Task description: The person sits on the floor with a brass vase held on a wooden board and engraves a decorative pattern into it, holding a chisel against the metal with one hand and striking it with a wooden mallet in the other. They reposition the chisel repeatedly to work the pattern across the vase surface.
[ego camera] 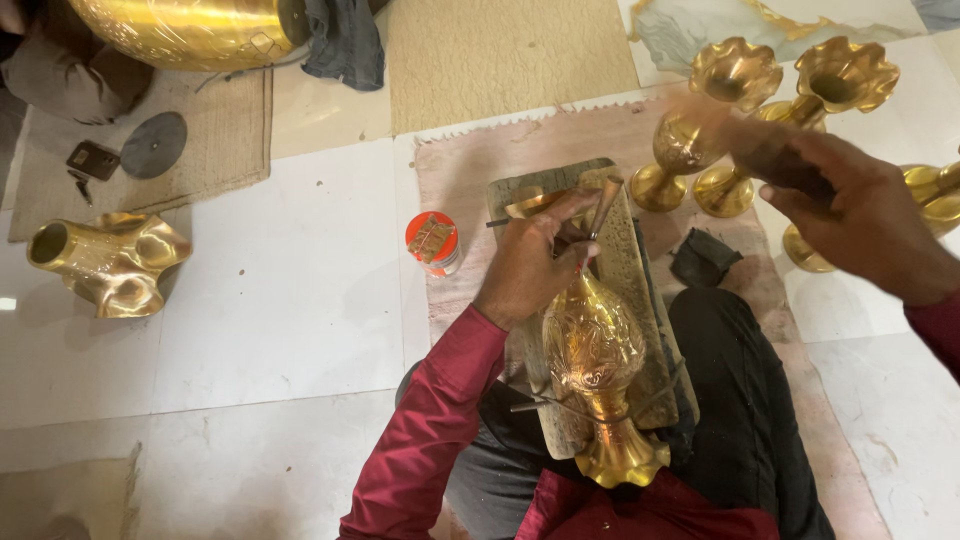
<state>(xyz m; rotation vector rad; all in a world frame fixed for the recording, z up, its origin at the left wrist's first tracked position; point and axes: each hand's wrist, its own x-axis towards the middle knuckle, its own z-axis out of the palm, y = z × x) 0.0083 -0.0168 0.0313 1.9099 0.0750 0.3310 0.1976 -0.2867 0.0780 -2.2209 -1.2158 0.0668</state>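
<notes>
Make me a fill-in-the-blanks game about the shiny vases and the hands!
1. The left hand rests on a brass vase lying on a ____ board.
2. The small jar beside the board has an ____ lid.
3. The right hand is lifted near the upright vases and looks ____.
4. The person's sleeves are dark ____.

Missing words: wooden; orange; blurred; red

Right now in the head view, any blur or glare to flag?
Head view: right hand is motion-blurred, smeared toward the two vases behind it; left hand and the engraved vase are sharp; bright glare on the big brass vessel top left; floor lit evenly, shadows soft.
</notes>
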